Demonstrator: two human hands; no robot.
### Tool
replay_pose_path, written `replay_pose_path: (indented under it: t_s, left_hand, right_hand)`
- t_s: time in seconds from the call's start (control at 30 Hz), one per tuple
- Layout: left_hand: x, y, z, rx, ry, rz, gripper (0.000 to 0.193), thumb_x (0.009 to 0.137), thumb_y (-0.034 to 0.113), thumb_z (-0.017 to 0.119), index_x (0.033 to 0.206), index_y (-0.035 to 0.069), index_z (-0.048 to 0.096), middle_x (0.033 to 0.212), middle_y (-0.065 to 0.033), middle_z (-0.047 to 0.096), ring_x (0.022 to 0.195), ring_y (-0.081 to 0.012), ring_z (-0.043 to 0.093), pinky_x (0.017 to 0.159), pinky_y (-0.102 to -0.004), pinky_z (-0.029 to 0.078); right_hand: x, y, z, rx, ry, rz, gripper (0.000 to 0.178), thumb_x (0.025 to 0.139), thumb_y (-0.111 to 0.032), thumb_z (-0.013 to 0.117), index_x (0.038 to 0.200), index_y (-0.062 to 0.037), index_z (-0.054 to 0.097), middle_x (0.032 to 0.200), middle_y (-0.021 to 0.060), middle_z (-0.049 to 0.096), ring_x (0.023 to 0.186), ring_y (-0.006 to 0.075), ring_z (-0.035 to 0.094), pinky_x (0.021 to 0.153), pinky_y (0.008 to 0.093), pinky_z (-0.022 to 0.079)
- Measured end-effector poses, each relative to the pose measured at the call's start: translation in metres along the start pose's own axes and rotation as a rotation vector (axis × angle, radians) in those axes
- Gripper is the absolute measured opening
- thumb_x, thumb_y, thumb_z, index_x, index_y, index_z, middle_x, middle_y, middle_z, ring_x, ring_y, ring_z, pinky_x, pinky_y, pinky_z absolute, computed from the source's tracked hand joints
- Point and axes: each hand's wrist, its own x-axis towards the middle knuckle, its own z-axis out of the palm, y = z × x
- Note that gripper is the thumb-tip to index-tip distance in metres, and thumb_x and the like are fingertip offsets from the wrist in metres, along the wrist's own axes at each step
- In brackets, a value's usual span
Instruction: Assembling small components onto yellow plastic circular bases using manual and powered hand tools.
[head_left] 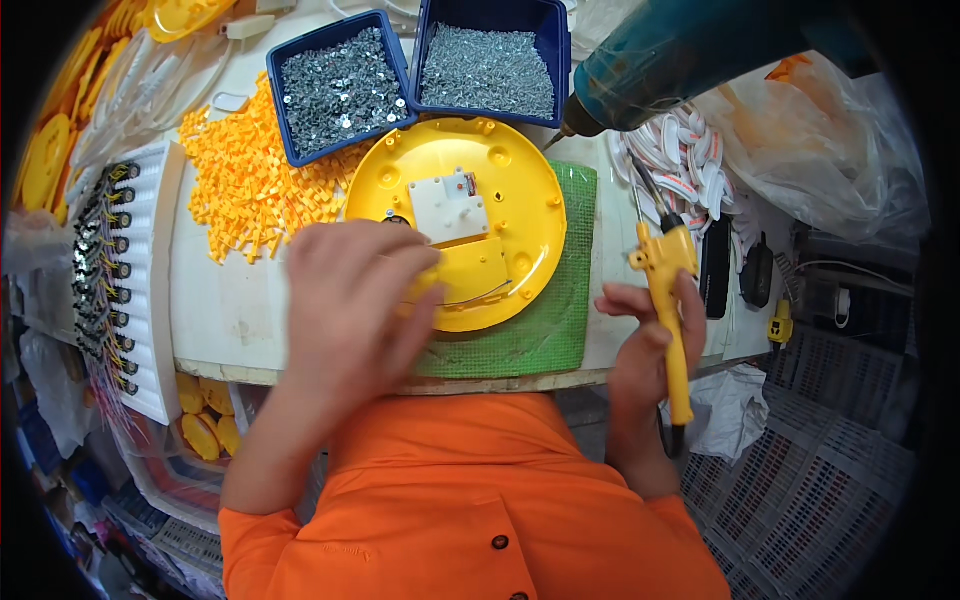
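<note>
A round yellow plastic housing (532,215) lies inside up on a green mat (578,270) at the middle of the bench. Fixed in it are a white gearbox-like block (440,210) and a yellow rectangular cover (480,270), with a dark wire along the cover's lower edge. My left hand (355,300) is over the housing's left side, fingers bent and smeared by motion; whatever lies under them is hidden. My right hand (640,360) grips a yellow soldering gun (668,310) right of the mat, its metal tip pointing up and away.
Two blue bins of screws (345,85) (487,70) stand behind the housing. A teal power screwdriver (650,80) hangs at upper right. Small orange parts (235,175) are heaped at left, near a white foam tray (158,290) of wired round parts. White strips (690,160) lie at right.
</note>
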Motion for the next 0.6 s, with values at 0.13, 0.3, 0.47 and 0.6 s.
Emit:
replay_pose_path:
  t_s: [0.13,0.3,0.47,0.6]
  left_hand:
    - [-0.01,-0.041,-0.042,0.049,-0.049,-0.244,0.032,0.08,-0.009,0.063,0.109,0.004,0.067,0.119,-0.0132,0.068,0.118,-0.0339,0.062,0.104,-0.0468,0.043]
    - [-0.022,-0.048,-0.041,0.269,-0.301,-0.064,0.032,0.08,-0.003,0.069,0.11,0.007,0.067,0.132,-0.0101,0.063,0.131,-0.0335,0.055,0.111,-0.0509,0.039]
    - [-0.017,-0.054,-0.059,0.284,-0.253,0.052,0.027,0.075,0.01,0.081,0.099,0.01,0.068,0.127,-0.0063,0.067,0.131,-0.0327,0.056,0.109,-0.051,0.04]
    - [-0.01,-0.057,-0.092,0.329,-0.195,0.029,0.016,0.077,0.016,0.08,0.086,0.01,0.068,0.116,-0.0034,0.07,0.124,-0.0281,0.061,0.102,-0.0466,0.043]
  right_hand:
    - [0.016,0.018,0.025,-0.115,-0.046,0.013,0.033,0.098,-0.001,0.066,0.13,0.0008,0.06,0.115,0.0159,0.074,0.103,0.0253,0.072,0.094,0.0367,0.056]
    - [0.037,0.023,0.037,-0.405,-0.189,-0.133,0.051,0.091,-0.001,0.072,0.139,-0.0033,0.055,0.134,0.0134,0.067,0.127,0.0258,0.062,0.108,0.0372,0.047]
    - [0.04,0.027,0.042,-0.409,-0.207,-0.09,0.053,0.089,0.003,0.068,0.14,-0.0026,0.055,0.136,0.0148,0.065,0.127,0.0268,0.062,0.111,0.0374,0.045]
    - [0.036,0.029,0.04,-0.395,-0.224,-0.079,0.054,0.089,0.006,0.065,0.141,-0.0024,0.055,0.135,0.014,0.065,0.127,0.0261,0.062,0.111,0.0371,0.046]
